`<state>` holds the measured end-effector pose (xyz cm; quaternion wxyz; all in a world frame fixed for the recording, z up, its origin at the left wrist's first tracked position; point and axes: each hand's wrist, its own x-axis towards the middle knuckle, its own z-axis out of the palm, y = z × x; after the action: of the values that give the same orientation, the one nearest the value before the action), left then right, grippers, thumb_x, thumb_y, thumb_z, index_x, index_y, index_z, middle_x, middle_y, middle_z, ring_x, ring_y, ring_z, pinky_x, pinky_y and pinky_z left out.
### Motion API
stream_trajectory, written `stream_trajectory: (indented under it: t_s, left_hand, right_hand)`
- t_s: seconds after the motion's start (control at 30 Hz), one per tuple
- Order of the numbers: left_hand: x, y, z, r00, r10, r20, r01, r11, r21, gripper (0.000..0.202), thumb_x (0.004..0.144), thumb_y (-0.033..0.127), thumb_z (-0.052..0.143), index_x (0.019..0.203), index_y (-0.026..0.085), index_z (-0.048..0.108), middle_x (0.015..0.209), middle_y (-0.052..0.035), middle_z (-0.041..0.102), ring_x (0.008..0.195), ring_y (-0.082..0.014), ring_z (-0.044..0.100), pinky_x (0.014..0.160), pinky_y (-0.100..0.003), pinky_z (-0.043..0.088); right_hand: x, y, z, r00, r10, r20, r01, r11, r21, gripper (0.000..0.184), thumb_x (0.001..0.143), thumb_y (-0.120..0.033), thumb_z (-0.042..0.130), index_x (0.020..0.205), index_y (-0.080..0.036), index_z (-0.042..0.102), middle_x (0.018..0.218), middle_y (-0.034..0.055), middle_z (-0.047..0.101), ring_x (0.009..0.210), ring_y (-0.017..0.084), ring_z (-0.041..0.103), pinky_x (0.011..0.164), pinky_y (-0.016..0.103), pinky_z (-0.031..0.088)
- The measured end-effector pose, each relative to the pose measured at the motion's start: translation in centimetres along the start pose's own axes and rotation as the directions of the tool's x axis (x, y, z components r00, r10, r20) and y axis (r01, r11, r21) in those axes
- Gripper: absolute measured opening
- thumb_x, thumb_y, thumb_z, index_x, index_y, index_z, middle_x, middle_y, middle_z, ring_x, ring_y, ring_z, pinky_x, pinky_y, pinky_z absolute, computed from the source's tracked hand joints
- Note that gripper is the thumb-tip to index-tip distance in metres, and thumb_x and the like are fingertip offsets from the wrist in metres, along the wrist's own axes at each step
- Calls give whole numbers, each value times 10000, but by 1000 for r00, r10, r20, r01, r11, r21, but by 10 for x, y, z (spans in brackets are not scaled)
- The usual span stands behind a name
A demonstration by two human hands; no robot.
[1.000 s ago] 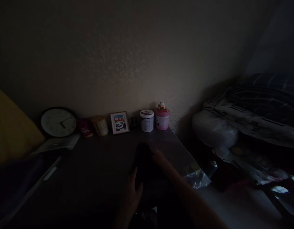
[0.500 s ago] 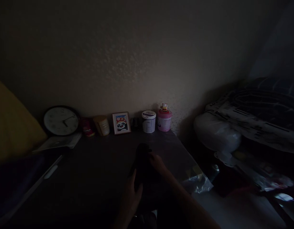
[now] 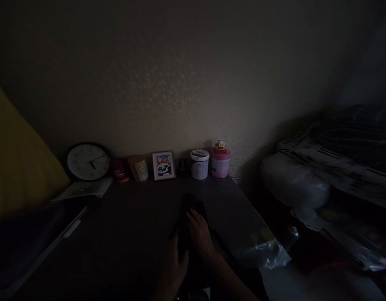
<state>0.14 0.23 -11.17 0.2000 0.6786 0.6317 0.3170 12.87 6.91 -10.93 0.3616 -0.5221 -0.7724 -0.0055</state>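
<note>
A black, soft-looking item (image 3: 188, 205), perhaps cloth or a bag, lies on the dark table in front of me; its outline is mostly lost in shadow. My right hand (image 3: 199, 234) rests flat on its right part, fingers stretched forward. Lower and to the left, my left hand (image 3: 175, 265) is at its near left edge, with thumb and fingers spread apart. More black material reaches out under my right forearm. Whether the left fingertips press on the item is too dark to tell.
Along the wall stand a round clock (image 3: 88, 162), a red pack (image 3: 120, 170), a tan container (image 3: 138, 168), a framed panda picture (image 3: 164, 166), a white tub (image 3: 199, 165) and a pink tub (image 3: 221, 164) topped by a figurine. Clear plastic (image 3: 271, 253) hangs over the right table edge (image 3: 258, 215). Bundled bedding lies right.
My right hand has gone from gripping the black item's upper right side to lying flat on it, nearer me. Black material now spreads further right. The left hand has hardly moved.
</note>
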Motion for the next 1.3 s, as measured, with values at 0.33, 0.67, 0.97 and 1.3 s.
stream_trajectory:
  t_s: [0.33,0.67,0.97,1.3]
  left_hand:
    - [1,25,-23,989,147,28,-148,926,347,551,837,266,278,1367,125,222,1429,-95,252,1292,-176,281,1039,-358,316]
    - [-1,9,-15,974,206,-94,-138,869,475,514,832,313,304,1295,103,384,1343,-101,404,1222,-223,402,987,-402,387]
    - [-6,20,-15,971,172,-168,-70,871,487,489,825,243,314,1276,82,412,1334,-130,417,1232,-228,389,1034,-411,315]
    - [-10,18,-8,992,-20,-122,44,980,196,518,847,275,273,1354,167,276,1393,-78,342,1263,-195,343,1002,-378,348]
  right_hand:
    - [6,0,-12,976,-198,90,198,980,11,395,885,-140,314,1256,-154,449,1284,102,483,1213,194,406,961,405,403]
    - [15,-2,-22,949,-246,196,213,961,176,360,915,-257,323,1240,-192,462,1268,68,506,1236,167,371,1028,415,296]
    - [83,25,10,906,-313,285,264,944,195,293,915,-254,328,1061,-258,583,1136,13,605,1170,160,418,1021,432,188]
    - [115,43,19,948,-51,314,27,996,81,283,864,-174,380,1028,-199,609,1111,58,607,1045,159,515,916,290,342]
